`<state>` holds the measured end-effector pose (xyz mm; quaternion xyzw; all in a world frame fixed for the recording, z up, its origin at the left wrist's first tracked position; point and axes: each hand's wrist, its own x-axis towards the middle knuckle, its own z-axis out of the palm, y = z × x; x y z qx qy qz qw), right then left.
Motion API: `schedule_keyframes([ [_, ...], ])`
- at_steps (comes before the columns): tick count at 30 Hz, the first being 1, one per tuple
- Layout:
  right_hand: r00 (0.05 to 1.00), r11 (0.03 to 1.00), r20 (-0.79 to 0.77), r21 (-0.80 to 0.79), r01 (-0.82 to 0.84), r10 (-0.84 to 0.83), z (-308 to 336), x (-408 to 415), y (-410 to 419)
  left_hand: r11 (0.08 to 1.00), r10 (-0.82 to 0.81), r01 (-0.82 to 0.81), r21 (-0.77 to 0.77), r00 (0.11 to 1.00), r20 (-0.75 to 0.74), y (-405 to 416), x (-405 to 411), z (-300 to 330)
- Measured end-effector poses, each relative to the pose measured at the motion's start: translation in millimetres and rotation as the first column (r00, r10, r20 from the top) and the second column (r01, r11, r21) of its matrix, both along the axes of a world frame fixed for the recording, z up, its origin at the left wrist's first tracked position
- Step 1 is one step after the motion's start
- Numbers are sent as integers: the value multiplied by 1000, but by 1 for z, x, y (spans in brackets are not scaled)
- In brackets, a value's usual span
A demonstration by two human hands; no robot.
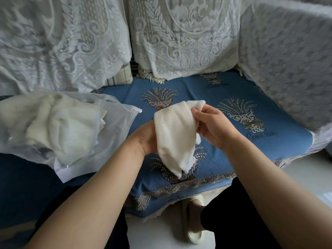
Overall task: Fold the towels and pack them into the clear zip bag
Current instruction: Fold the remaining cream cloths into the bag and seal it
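A cream towel (174,135) hangs in the air above the blue sofa seat, folded into a long narrow shape with its tip pointing down. My left hand (145,139) grips its left edge from behind, and my right hand (213,126) pinches its upper right corner. To the left lies the clear zip bag (115,130) with its mouth facing right. Several cream towels (59,128) are bunched inside it.
The blue seat cushion (251,146) has woven basket motifs and a lace trim along the front edge. White lace-covered back cushions (183,36) stand behind, and a lace-draped armrest (291,56) on the right. A beige slipper (192,223) is on the pale floor below.
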<state>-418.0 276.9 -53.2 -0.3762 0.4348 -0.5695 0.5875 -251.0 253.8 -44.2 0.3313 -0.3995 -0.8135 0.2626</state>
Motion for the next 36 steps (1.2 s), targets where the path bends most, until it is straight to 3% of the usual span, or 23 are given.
schedule_keyframes([
  [5, 986, 996, -145, 14, 89, -86, 4, 0, 8, 992, 106, -112, -54, 989, -106, 1, 10, 2],
  [8, 944, 966, -232, 49, 253, -235, 3, -9, 6, 983, 165, -171, -68, 983, -83, 3, 11, 10],
  [10, 871, 914, -344, 73, 398, -352, 2, -20, 4, 943, 296, -305, -133, 952, -83, 2, 16, 18],
  [13, 765, 842, -431, 21, 538, -478, 9, -35, 11, 759, 598, -594, -267, 798, -75, -9, 35, 22],
  [15, 722, 819, -448, -39, 573, -527, 15, -43, 17, 595, 747, -686, -418, 665, -28, -15, 49, 22],
  [19, 752, 809, -336, -59, 584, -567, 22, -51, 20, 258, 894, -662, -704, 440, -86, -9, 57, 26],
  [22, 831, 841, -137, -49, 538, -540, 33, -59, 14, 97, 930, -558, -824, 345, -124, -8, 56, 31],
  [24, 890, 893, -70, -37, 449, -450, 39, -65, 5, 98, 945, -496, -863, 320, -76, -13, 58, 32],
  [25, 895, 908, -154, -45, 417, -418, 40, -69, -1, 127, 949, -441, -888, 314, -21, -17, 60, 30],
  [27, 774, 906, -482, -117, 407, -410, 39, -74, -15, 203, 930, -385, -900, 363, 55, -29, 62, 23],
  [28, 689, 887, -570, -188, 422, -448, 40, -73, -20, 249, 900, -422, -871, 434, 47, -34, 61, 20],
  [29, 647, 853, -562, -266, 449, -516, 44, -71, -23, 292, 861, -477, -829, 508, 11, -36, 59, 19],
  [30, 640, 805, -488, -354, 476, -593, 48, -68, -25, 280, 842, -520, -807, 537, -54, -38, 56, 18],
  [33, 639, 643, -241, -555, 527, -731, 57, -60, -22, 74, 852, -503, -861, 481, -207, -34, 50, 24],
  [35, 595, 638, -307, -592, 493, -743, 56, -59, -17, 2, 874, -425, -905, 440, -205, -33, 53, 21],
  [36, 560, 691, -423, -566, 450, -712, 53, -61, -14, 12, 890, -369, -930, 428, -158, -31, 56, 18],
])
